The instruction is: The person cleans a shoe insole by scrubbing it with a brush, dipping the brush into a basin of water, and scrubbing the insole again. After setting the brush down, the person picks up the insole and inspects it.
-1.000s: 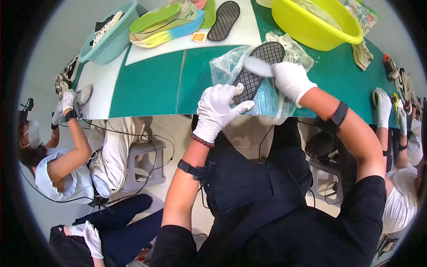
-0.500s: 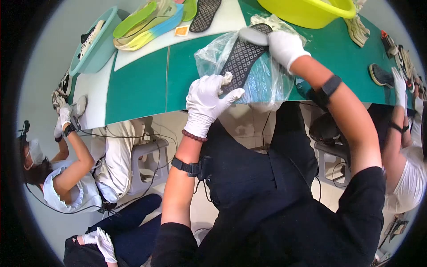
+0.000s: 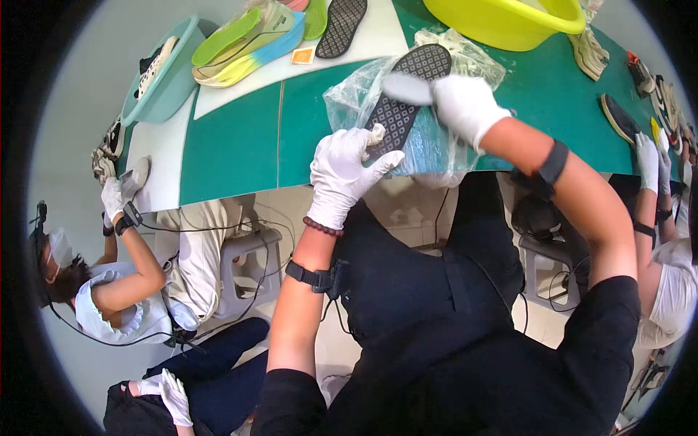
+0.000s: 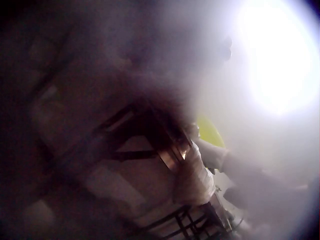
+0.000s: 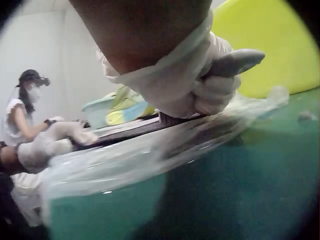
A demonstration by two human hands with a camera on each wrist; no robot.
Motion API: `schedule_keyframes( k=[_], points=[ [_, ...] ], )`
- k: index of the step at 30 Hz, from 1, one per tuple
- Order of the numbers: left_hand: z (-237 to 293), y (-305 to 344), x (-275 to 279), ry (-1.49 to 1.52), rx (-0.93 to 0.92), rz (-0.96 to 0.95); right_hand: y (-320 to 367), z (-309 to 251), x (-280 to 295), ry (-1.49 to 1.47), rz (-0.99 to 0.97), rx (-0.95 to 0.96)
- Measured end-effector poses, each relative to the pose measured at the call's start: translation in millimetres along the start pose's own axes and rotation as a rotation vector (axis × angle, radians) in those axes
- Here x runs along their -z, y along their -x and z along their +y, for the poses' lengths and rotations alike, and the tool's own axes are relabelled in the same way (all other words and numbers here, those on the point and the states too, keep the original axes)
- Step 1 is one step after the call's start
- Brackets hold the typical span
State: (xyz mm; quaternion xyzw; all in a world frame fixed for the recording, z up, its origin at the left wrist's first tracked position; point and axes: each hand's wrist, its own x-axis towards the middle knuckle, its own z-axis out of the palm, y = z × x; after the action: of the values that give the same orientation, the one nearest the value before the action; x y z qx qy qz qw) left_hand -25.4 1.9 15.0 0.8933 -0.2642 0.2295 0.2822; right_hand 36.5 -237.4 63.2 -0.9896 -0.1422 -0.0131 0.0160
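Observation:
A black shoe insole (image 3: 396, 122) with a pale diamond pattern lies slanted on a crumpled clear plastic bag (image 3: 436, 145). My gloved left hand (image 3: 340, 171) holds its near end, finger on the left edge and thumb by the lower edge. In my gloved right hand (image 3: 469, 109) is a scrubbing brush (image 3: 407, 89), laid across the insole's middle. The right wrist view shows the brush's grey handle (image 5: 235, 62) inside my curled fingers, with bristles down against the insole. Dark haze fills most of the left wrist view.
A yellow basin (image 3: 509, 25) stands beyond the bag. At back left are a white board (image 3: 247, 98) with a colourful shoe sole (image 3: 254, 62), another patterned insole (image 3: 340, 29) and a pale blue basin (image 3: 163, 80). Gloved people work at both sides of the green table (image 3: 233, 156).
The brush went up to the insole's far end, then came back toward its middle. My left hand keeps its place at the near end. The head view has shifted slightly.

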Motion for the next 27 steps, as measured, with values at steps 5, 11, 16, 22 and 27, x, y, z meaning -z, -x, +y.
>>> schedule_keyframes(
  k=[5,11,16,22,27],
  points=[
    [-0.2,0.6,-0.8,-0.024,-0.01,-0.018,-18.6,31.1,0.0,0.057,-0.052,-0.088],
    [0.5,1.0,2.3,-0.007,0.008,-0.023,20.0,-20.0,-1.2,-0.018,-0.024,0.117],
    [0.6,0.2,-0.9,-0.013,0.006,-0.013,-36.7,41.3,-3.3,0.109,-0.046,-0.101],
    [-0.8,1.2,1.5,-0.02,-0.004,-0.026,17.7,-17.9,8.4,0.026,-0.088,0.08],
    [-0.3,0.8,0.5,0.022,-0.003,-0.011,-37.1,46.4,-4.0,0.104,-0.026,-0.154]
  ],
)
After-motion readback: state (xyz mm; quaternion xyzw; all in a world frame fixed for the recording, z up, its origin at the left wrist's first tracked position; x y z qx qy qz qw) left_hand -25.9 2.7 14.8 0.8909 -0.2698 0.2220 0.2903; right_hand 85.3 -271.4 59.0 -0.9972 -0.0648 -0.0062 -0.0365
